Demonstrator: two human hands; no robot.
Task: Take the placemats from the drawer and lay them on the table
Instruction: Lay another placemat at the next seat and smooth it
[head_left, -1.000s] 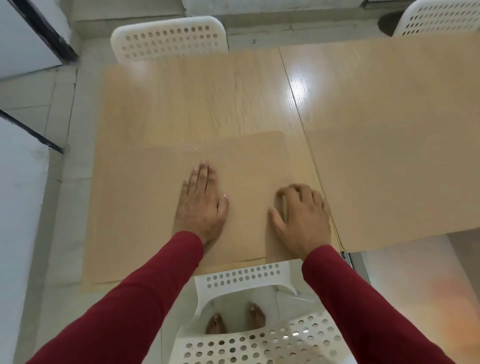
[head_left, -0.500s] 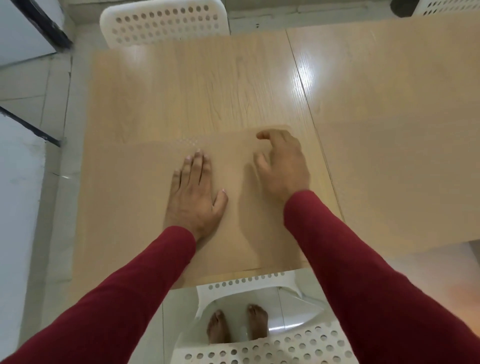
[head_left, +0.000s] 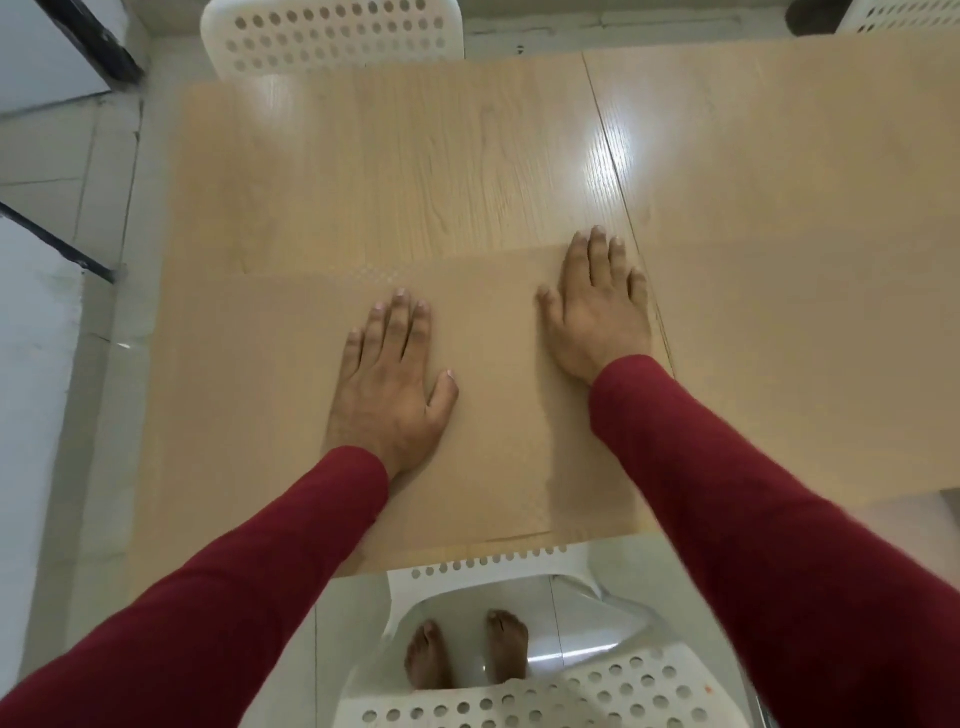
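both hands are down flat on the tan placemat (head_left: 270, 395) that lies on the near left part of the light wood desk (head_left: 415, 156), its near edge close to the desk's front edge. the left hand (head_left: 389, 384) presses palm-down near the mat's middle, fingers (head_left: 400, 322) straight and close together, thumb angled out to the right, gripping nothing. the right hand (head_left: 597, 312) lies flat too, further forward and at the mat's right side, fingers straight with the tips just past the mat's far edge onto bare wood, nothing held there either. both arms wear dark red sleeves (head_left: 779, 519). over to the right, a second placemat (head_left: 805, 338) of the same tan covers the near part of the other desk panel, just beside the first, a thin seam running between them. a white perforated chair (head_left: 332, 36) stands at the far side of the desk, and another white perforated chair (head_left: 545, 696) is tucked below the near edge, with the person's bare feet (head_left: 467, 654) on the pale tiled floor (head_left: 72, 156) seen through it.
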